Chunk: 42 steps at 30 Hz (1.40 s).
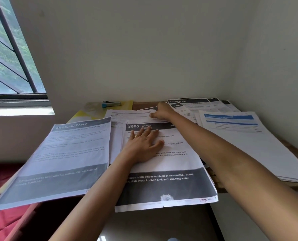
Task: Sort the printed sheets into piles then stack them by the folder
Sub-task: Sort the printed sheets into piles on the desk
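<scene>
The left hand lies flat, fingers straight and spread, on the big white sheet with the dark KITCHEN heading. It presses down and grips nothing. This sheet lies nearer the person than the yellow plastic folder, a bit to its right. The right hand reaches out just right of the folder. Its fingers are curled, and they seem to pinch the top corner of a white sheet with thin grey print. That sheet lies just in front of the folder, partly under the KITCHEN sheet.

A small blue and grey stapler rests on the folder. A grey sheet headed DRESSING TABLE lies in front of the folder, on the left side. Far right of the folder are a fan of sheets headed LIVING ROOM and a thick pile with a blue heading on top.

The sorting looks part done. To do this step well, keep the left hand pressing so the KITCHEN sheet does not slide. Pull the pinched sheet out slowly and flat, so it does not tear or drag others along. Read its heading, then lay it on the pile with the same heading, edges lined up.
</scene>
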{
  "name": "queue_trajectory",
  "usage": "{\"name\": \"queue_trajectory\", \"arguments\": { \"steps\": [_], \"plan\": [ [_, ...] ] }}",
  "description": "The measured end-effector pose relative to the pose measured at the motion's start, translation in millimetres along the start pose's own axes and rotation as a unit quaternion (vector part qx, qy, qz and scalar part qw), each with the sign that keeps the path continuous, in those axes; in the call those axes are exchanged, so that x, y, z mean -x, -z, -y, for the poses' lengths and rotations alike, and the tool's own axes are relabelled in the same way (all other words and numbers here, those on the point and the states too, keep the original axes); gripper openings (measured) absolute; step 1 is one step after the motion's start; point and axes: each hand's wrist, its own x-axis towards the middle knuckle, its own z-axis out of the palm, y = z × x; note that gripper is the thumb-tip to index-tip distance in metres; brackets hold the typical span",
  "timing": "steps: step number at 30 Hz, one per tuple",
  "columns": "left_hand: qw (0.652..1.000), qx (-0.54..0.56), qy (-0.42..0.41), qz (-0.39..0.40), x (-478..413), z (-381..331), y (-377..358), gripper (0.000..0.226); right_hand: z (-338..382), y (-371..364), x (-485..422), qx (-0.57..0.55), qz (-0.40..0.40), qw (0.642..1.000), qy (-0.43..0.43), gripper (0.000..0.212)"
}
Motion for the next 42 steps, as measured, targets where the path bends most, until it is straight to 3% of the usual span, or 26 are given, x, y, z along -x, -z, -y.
{"name": "queue_trajectory", "arguments": {
  "steps": [7, 12, 18, 24, 29, 37, 39, 42],
  "plan": [
    [1.000, 0.011, 0.003, -0.006, -0.8, 1.3, 0.6, 0.065, 3.8, -4.2, -10.4, -0.137, -0.036, 0.988, -0.069, 0.058],
    [1.000, 0.019, 0.000, -0.020, 2.3, 1.3, 1.6, 0.065, 4.7, 7.1, -9.8, -0.249, -0.092, 0.963, -0.045, 0.018],
    [0.999, 0.020, -0.003, -0.025, 3.8, 2.7, 1.3, 0.065, 3.2, 42.5, -16.8, -0.380, -0.233, 0.894, -0.044, 0.013],
    [1.000, 0.019, 0.001, -0.017, 3.0, 5.0, -1.0, 0.064, -5.7, 97.8, -23.1, -0.387, -0.371, 0.843, -0.039, 0.017],
    [1.000, 0.014, 0.006, 0.002, 3.4, 5.1, -1.0, 0.064, -24.5, 142.2, -17.1, -0.414, -0.474, 0.776, -0.025, 0.009],
    [1.000, 0.006, 0.007, 0.012, 2.3, 6.2, -0.5, 0.064, -66.7, 199.5, 2.1, -0.474, -0.563, 0.676, -0.049, 0.007],
    [1.000, 0.013, 0.008, 0.008, 2.6, 4.9, 0.7, 0.064, -77.0, 202.5, 3.9, -0.486, -0.541, 0.683, -0.068, 0.009],
    [0.999, 0.045, 0.023, -0.017, 4.2, 2.7, 2.1, 0.068, -92.4, 185.5, 0.6, -0.434, -0.463, 0.768, -0.089, 0.017]
  ]
}}
